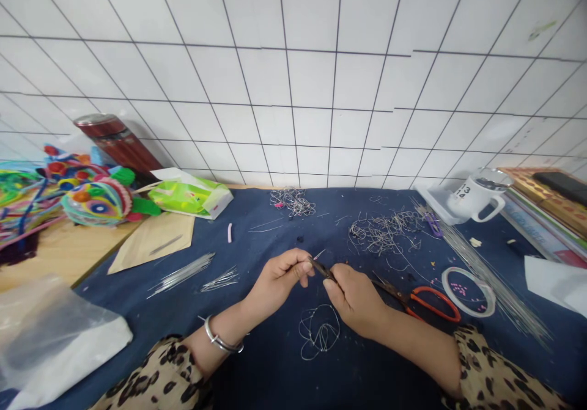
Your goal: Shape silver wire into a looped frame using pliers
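Observation:
Over the middle of the dark blue cloth, my right hand (pixel 356 297) is closed around dark pliers (pixel 323 269), whose jaws point left. The fingertips of my left hand (pixel 285 270) are pinched together at the jaws. A short thin wire (pixel 320 254) sticks out there; most of it is hidden by the fingers. Below my hands lies a loose bundle of looped wire (pixel 320 333). Scissors (pixel 433 303) with orange-red handles lie just right of my right hand. Left of my left hand are a small bunch of short wires (pixel 220 279) and a longer bunch (pixel 183 272).
Tangled wire (pixel 385 231) lies at the back right, near a white ring-shaped dish (pixel 468 292) with pink beads and long straight wires (pixel 504 285). A white mug (pixel 477 197) stands beyond. At left are a green tissue pack (pixel 188 195), a colourful stuffed toy (pixel 98 201) and a plastic bag (pixel 55 330).

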### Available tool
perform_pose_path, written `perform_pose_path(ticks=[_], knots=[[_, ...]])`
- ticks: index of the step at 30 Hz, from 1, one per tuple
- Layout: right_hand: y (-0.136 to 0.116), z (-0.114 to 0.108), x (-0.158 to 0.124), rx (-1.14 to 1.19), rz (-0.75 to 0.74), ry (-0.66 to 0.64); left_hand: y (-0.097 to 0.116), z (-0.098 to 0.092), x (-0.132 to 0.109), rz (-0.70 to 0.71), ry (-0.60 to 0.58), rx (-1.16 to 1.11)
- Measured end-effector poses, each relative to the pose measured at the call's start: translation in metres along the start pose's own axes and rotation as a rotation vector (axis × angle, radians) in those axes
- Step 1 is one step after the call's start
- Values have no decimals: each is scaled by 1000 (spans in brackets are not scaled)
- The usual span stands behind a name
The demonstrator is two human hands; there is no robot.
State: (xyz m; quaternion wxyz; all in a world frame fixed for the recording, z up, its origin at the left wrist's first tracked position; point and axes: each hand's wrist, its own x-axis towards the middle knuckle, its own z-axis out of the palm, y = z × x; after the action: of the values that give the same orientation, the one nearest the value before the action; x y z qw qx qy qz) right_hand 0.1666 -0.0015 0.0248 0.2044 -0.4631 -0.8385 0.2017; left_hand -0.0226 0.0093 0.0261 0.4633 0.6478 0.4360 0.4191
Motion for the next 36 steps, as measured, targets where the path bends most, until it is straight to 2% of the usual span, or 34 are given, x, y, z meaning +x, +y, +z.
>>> perform_pose_path(ticks=[7,16,23,36], knots=[[0,0,1,-11,20,-1,2,2,-1,2,44,39],[2,2,1,-61,19,44,0,2,0,-36,97,-65],[4,-1,1,-93,25,78,-1,2,2,-60,90,-207],[4,0,1,-110,32,82,1,3,2,-67,79,-192]])
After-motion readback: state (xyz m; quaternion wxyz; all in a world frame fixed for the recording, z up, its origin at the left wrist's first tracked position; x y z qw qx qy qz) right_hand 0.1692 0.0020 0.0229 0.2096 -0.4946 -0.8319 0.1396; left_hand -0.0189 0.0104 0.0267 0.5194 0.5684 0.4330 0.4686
